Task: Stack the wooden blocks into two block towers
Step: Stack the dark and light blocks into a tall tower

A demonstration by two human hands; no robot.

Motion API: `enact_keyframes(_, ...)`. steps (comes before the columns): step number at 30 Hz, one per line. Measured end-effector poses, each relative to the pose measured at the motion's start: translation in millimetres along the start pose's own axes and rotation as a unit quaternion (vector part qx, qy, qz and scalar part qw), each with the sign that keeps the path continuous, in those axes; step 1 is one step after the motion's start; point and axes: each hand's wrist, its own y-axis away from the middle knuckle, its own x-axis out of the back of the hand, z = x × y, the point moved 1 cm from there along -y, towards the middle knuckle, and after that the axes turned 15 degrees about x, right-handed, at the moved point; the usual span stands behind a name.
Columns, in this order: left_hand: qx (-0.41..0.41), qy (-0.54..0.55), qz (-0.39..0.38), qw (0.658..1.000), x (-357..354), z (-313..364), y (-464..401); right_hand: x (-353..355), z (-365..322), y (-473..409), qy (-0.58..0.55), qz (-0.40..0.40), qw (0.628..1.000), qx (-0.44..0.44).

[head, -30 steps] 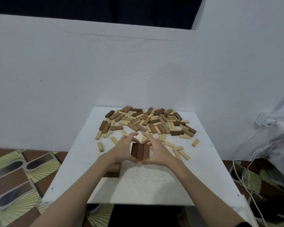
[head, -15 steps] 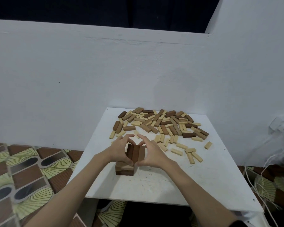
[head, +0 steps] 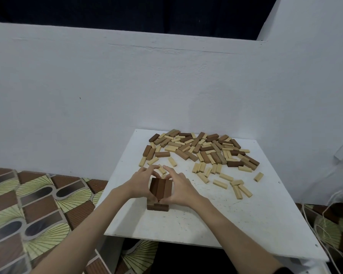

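Both hands at the tower (head: 158,196), near the front left of the white table (head: 222,220). Left hand (head: 142,184) cups the tower's left side, right hand (head: 178,189) its right side; fingers curled round the top layer of three dark blocks (head: 160,188), grip closed on it from both sides. Top layer sits crosswise on the lower layers; dark bottom layer shows just below the hands. Fingertips of both hands nearly meet behind the tower. Loose pile (head: 204,150) of dark and pale blocks lies behind the tower, toward the wall (head: 127,95). A few pale strays (head: 240,189) lie right of the tower, well apart from it. Patterned floor (head: 28,214) left of the table.
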Motion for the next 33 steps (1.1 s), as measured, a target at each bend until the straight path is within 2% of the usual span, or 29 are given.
enact_keyframes(19,0.004,-0.006,-0.013,1.000,-6,-5,-1,-5,1,1,0.001,-0.011,1.000,-0.003)
enact_keyframes(28,-0.009,-0.105,-0.009,0.994,-6,-2,-1,3,1,-2,0.071,-0.058,0.996,-0.005)
enact_keyframes(33,-0.015,-0.121,0.004,0.993,-11,1,-1,2,2,-3,0.078,-0.066,0.995,-0.010)
